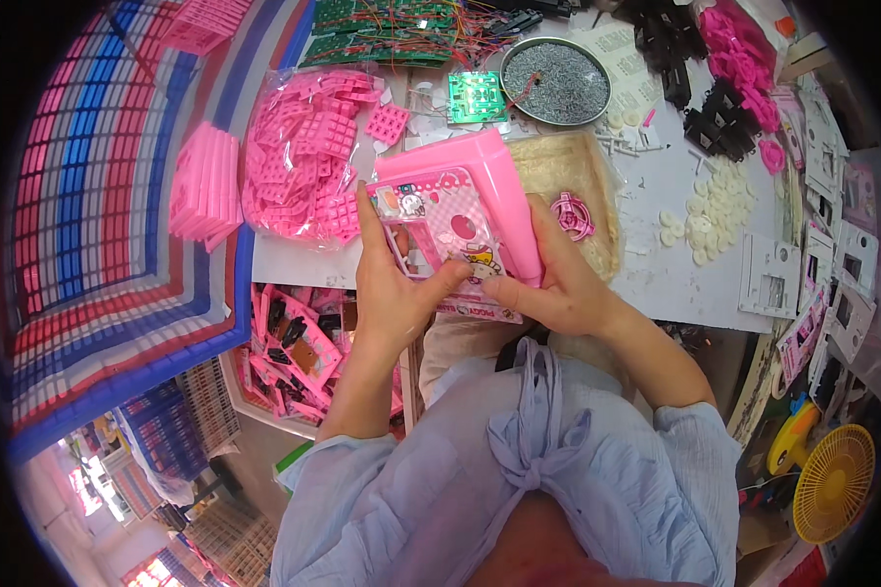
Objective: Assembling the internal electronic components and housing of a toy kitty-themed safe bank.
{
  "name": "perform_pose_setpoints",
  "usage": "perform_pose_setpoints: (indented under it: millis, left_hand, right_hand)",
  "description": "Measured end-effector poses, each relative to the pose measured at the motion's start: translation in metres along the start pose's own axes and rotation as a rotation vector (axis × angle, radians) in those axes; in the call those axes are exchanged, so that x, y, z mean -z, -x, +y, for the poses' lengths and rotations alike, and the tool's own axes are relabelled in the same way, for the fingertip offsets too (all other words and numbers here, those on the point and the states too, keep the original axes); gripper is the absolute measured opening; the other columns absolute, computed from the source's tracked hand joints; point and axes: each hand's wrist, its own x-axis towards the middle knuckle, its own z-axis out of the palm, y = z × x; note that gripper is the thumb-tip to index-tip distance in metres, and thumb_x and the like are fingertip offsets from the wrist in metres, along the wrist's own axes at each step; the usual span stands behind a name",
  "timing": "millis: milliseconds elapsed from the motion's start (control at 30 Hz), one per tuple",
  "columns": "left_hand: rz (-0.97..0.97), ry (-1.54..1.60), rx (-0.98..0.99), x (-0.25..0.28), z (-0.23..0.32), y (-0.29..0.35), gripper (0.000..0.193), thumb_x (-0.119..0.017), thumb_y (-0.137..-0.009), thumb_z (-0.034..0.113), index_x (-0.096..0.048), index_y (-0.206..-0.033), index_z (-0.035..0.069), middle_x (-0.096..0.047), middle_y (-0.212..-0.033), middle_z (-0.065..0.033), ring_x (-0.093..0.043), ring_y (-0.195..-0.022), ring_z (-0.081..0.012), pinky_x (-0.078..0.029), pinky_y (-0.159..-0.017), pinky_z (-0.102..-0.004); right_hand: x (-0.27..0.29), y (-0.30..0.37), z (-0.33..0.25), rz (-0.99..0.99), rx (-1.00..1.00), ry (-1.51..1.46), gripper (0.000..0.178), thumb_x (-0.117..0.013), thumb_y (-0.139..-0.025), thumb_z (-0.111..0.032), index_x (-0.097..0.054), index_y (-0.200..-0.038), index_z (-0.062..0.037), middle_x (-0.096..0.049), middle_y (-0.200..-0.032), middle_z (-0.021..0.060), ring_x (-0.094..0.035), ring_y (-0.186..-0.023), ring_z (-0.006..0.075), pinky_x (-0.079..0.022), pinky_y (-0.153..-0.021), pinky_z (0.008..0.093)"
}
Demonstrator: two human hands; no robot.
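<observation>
Holding a pink toy casing (460, 210) with both hands just above the white surface (656, 186): left hand (394, 289) clamped on its left edge, thumb across the sticker face, right hand (558, 284) gripping the right side. Bag of pink keypad pieces (299, 157) sits just left, round tray of tiny screws (556, 82) behind.

My table (675, 284) is white-topped and crowded to its edges. To my left hangs a woven sheet (98, 196) striped red, blue and white — it fills that whole side. Below it, blue crates (171, 426) stand stacked on the floor. At my right — a yellow fan (834, 481). Light is bright and even.
</observation>
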Motion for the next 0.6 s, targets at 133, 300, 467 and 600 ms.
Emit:
perform_pose_setpoints:
  millis: [133, 300, 467, 600]
  left_hand:
    - [0.051, -0.124, -0.024, -0.004, -0.001, 0.004, 0.131, -0.091, -0.071, 0.023, 0.003, -0.156, -0.008, -0.049, -0.142, -0.0262, -0.056, -0.127, -0.0322, -0.043, -0.108, -0.0396]
    - [0.016, -0.11, -0.077, -0.007, -0.017, -0.003, 0.127, -0.092, -0.068, 0.026, -0.007, -0.155, -0.01, -0.049, -0.141, -0.0266, -0.055, -0.127, -0.033, -0.044, -0.107, -0.0404]
    - [0.033, 0.193, -0.011, 0.012, -0.007, -0.017, 0.073, -0.068, -0.095, 0.037, -0.037, -0.143, -0.008, -0.062, -0.123, -0.0186, -0.066, -0.106, -0.0247, -0.054, -0.092, -0.0358]
    - [0.095, 0.712, 0.232, 0.011, -0.015, -0.045, 0.045, -0.044, -0.109, 0.037, -0.057, -0.126, -0.003, -0.069, -0.107, -0.0105, -0.07, -0.086, -0.0174, -0.057, -0.076, -0.0297]
  right_hand:
    - [-0.003, 0.0, -0.006, -0.001, -0.046, 0.021, 0.079, -0.07, -0.091, -0.011, -0.023, -0.154, -0.0004, -0.044, -0.14, 0.0092, -0.043, -0.129, 0.0175, -0.036, -0.109, 0.0342]
    - [-0.003, -0.003, -0.003, 0.035, 0.028, -0.074, 0.068, -0.066, -0.09, -0.012, -0.032, -0.147, 0.0015, -0.053, -0.128, 0.0121, -0.052, -0.117, 0.0218, -0.041, -0.102, 0.0359]
    - [-0.001, 0.0, -0.006, 0.041, -0.147, -0.444, 0.068, -0.064, -0.092, -0.009, -0.03, -0.151, -0.0003, -0.053, -0.134, 0.0103, -0.052, -0.122, 0.0172, -0.043, -0.104, 0.0336]
    - [0.0, 0.003, -0.008, 0.056, -0.19, -0.375, 0.069, -0.069, -0.091, -0.006, -0.033, -0.15, -0.0012, -0.054, -0.137, 0.01, -0.053, -0.125, 0.0157, -0.045, -0.105, 0.0329]
